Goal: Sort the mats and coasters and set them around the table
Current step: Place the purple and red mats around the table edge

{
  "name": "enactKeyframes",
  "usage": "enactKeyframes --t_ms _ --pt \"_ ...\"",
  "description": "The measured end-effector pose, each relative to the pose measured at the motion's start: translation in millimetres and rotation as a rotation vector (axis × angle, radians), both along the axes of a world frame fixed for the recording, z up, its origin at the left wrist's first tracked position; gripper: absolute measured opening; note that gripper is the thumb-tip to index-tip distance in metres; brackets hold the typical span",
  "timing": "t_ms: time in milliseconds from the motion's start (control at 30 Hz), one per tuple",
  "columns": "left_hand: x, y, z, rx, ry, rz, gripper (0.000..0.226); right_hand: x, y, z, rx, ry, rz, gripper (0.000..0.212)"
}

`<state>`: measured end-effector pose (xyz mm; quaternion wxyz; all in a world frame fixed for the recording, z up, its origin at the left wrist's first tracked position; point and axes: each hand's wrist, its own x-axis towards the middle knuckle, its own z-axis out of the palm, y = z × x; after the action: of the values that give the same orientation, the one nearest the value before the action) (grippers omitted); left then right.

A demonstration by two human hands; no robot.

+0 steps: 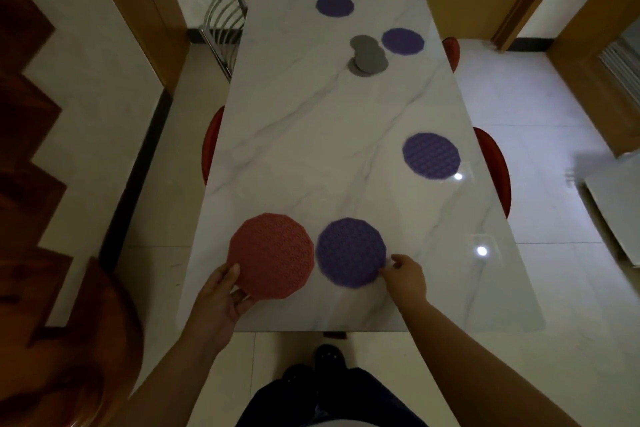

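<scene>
A red round mat (272,255) lies at the near left of the marble table (311,135); my left hand (223,291) grips its near-left edge, thumb on top and fingers beneath. Right beside it sits a purple mat (350,252), and my right hand (403,276) pinches its right edge. Three more purple mats lie along the table: one at mid right (431,155), one far right (403,40), one at the far end (334,6). A small pile of grey coasters (367,54) rests just left of the far-right mat.
Red chair seats show under the table at the left (209,146) and right (495,166) sides. A metal chair back (225,21) stands at the far left corner. A wooden stair (31,149) runs along the left. Ceiling lamps glare on the tabletop's right side.
</scene>
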<state>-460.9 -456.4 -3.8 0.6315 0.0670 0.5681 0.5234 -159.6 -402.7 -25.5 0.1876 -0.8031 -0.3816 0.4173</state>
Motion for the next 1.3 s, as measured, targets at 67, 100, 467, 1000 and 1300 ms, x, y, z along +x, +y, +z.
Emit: enactKeyframes --t_ms 67,100,467,1000,1300 --pt "1.4 1.5 2.7 0.002 -0.001 0.006 0.025 -4.8 -1.3 7.3 0.063 0.008 -0.019 0.051" --pt "1.6 1.9 3.9 0.005 -0.002 0.008 0.024 -7.8 -0.3 10.7 0.103 0.013 -0.004 0.047" --pt "-18.7 -6.1 19.0 0.075 -0.036 0.037 0.038 -142.6 19.0 73.2 0.223 0.374 0.386 0.048" --pt "-306.7 43.0 35.0 0.108 0.014 -0.290 0.041 -391.4 35.5 115.0 0.416 0.231 0.152 0.018" --pt "-335.9 128.7 44.6 0.172 -0.048 -0.552 0.035 -401.0 64.6 115.7 0.385 0.327 -0.179 0.017"
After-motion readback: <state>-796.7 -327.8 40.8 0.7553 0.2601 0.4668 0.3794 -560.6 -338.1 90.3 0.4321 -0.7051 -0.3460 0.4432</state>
